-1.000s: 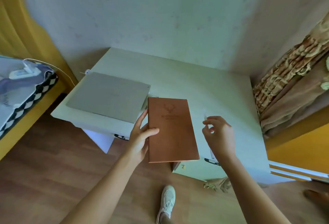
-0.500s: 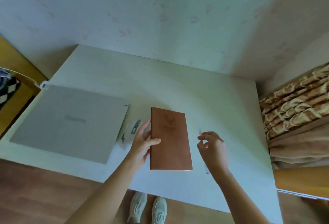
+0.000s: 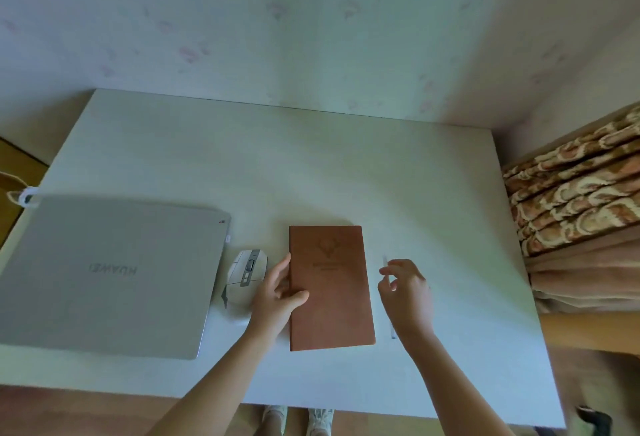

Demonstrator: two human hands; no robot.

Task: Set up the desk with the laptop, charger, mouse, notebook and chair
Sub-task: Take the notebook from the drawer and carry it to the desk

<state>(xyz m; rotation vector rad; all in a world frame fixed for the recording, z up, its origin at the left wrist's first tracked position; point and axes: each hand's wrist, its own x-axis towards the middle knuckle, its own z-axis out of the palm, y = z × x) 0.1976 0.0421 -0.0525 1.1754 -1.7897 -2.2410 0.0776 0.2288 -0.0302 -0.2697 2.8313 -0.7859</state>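
A brown notebook [image 3: 336, 304] with a stamped deer head lies flat at the middle of the white desk [image 3: 277, 165]. My left hand [image 3: 273, 300] grips its left edge, thumb on the cover. Whether the notebook rests fully on the desk I cannot tell. My right hand [image 3: 408, 297] hovers just right of the notebook, pinching a thin pale pen [image 3: 393, 331]. A closed silver laptop [image 3: 110, 273] sits at the desk's left. A white mouse [image 3: 244, 273] lies between laptop and notebook, touching my left hand's fingers. A white charger cable [image 3: 22, 196] ends at the laptop's far left corner.
The desk stands against a pale wall. A patterned brown curtain [image 3: 571, 186] hangs at the right. My white shoes [image 3: 298, 418] show below the desk's front edge on a wooden floor. No chair is in view.
I have stepped up to the desk. The notebook went from beyond the front edge to the desk's middle, in my left hand. The mouse has come into view.
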